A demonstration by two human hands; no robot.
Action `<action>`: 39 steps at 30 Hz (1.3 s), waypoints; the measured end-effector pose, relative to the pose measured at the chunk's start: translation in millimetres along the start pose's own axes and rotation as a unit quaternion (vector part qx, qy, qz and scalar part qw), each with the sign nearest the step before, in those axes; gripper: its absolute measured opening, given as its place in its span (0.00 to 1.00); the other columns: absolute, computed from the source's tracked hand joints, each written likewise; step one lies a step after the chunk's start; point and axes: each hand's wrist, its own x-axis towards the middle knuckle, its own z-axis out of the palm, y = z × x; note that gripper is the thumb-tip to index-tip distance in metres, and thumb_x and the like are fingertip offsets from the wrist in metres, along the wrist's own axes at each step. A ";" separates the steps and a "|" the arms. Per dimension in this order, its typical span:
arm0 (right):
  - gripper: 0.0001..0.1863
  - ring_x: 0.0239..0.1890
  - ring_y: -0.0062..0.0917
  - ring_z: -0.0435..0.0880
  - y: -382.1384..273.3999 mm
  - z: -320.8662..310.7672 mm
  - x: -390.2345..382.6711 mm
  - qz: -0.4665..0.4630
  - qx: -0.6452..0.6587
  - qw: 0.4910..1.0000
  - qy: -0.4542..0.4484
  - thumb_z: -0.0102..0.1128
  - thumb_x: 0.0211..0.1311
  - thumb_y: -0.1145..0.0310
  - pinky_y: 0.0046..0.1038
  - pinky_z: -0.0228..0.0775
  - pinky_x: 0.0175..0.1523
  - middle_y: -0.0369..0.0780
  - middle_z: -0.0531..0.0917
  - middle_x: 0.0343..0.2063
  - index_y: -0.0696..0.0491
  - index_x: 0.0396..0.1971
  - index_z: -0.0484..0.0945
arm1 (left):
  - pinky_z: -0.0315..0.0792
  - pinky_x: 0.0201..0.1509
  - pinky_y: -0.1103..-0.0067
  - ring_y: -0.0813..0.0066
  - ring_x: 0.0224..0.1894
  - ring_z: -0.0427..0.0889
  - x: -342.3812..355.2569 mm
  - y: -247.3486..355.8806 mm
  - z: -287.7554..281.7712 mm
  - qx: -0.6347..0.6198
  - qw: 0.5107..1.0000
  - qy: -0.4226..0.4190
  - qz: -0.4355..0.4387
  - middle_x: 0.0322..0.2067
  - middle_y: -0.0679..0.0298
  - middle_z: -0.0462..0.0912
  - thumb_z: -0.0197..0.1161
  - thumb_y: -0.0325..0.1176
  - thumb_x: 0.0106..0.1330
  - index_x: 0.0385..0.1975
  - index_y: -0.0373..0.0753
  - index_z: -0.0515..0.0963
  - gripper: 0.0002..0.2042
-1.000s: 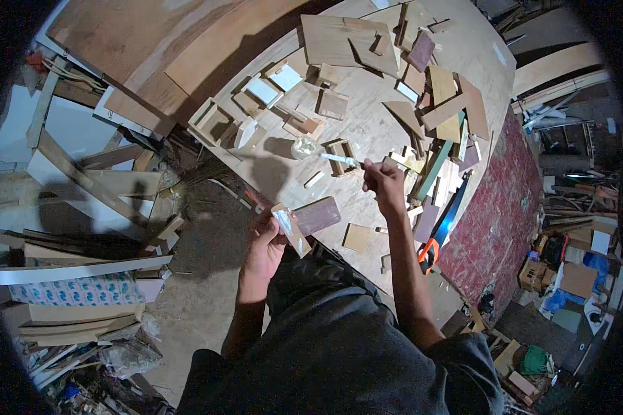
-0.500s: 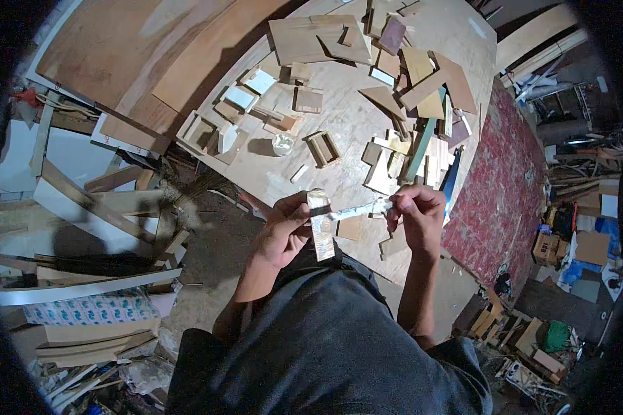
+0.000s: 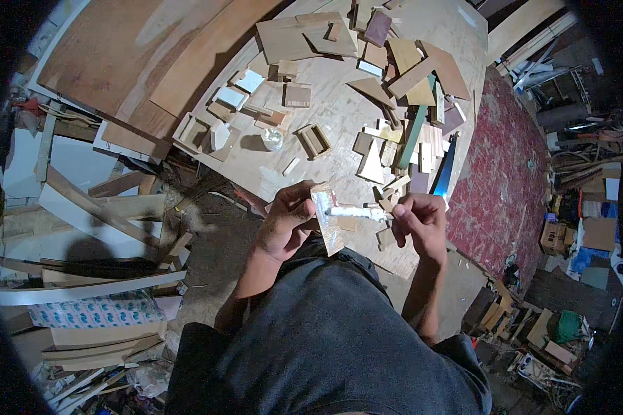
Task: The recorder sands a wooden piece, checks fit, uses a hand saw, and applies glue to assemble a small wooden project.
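My left hand (image 3: pixel 284 225) grips a small flat wooden piece (image 3: pixel 327 220), held on edge in front of my body. My right hand (image 3: pixel 419 221) holds a thin white-coated stick (image 3: pixel 356 212) whose tip touches the face of that piece. Both hands hover at the near edge of a plywood worktable (image 3: pixel 332 111). A small white cup (image 3: pixel 273 138) stands on the table just beyond my left hand.
Several wood offcuts (image 3: pixel 394 62) and small open boxes (image 3: pixel 313 140) cover the table. A blue-handled saw (image 3: pixel 441 176) lies at its right side. Large plywood sheets (image 3: pixel 131 55) lean at the left. A red patterned rug (image 3: pixel 512 166) and stacked scrap lie on the floor.
My right hand came back from the table with the stick and brought it to the wooden piece. My left hand turned the piece on edge and raised it closer.
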 end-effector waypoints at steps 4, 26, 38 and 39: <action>0.12 0.11 0.16 0.72 -4.3 -5.1 -15.0 -0.062 -0.060 0.996 0.000 0.64 0.60 0.76 0.20 0.63 0.15 0.37 0.77 0.13 0.60 0.18 0.75 | 0.82 0.46 0.76 0.69 0.44 0.84 -2.1 -3.0 4.8 -0.002 1.000 -0.008 -0.004 0.42 0.57 0.83 0.66 0.32 0.63 0.48 0.34 0.77 0.15; 0.05 0.17 0.22 0.79 -7.9 -31.6 -46.2 -0.195 -0.079 0.977 -0.026 0.67 0.55 0.78 0.20 0.71 0.21 0.42 0.81 0.19 0.64 0.24 0.80 | 0.77 0.53 0.75 0.70 0.46 0.83 -20.4 -27.9 29.0 -0.068 0.996 -0.004 -0.065 0.42 0.56 0.83 0.61 0.34 0.68 0.46 0.32 0.76 0.13; 0.11 0.13 0.20 0.77 -16.0 -49.5 -42.1 -0.079 -0.081 0.990 -0.085 0.66 0.58 0.74 0.21 0.68 0.18 0.39 0.79 0.15 0.62 0.19 0.78 | 0.74 0.56 0.69 0.61 0.50 0.79 -19.9 -46.2 22.5 0.040 0.999 0.005 -0.027 0.47 0.53 0.79 0.68 0.39 0.60 0.52 0.32 0.72 0.24; 0.11 0.13 0.20 0.77 -14.6 -51.7 -42.4 -0.078 -0.081 0.990 -0.084 0.66 0.58 0.74 0.21 0.68 0.18 0.39 0.79 0.15 0.62 0.19 0.78 | 0.74 0.55 0.69 0.61 0.49 0.80 -18.9 -44.6 24.5 0.049 0.998 0.004 -0.029 0.45 0.53 0.79 0.70 0.39 0.58 0.51 0.33 0.72 0.24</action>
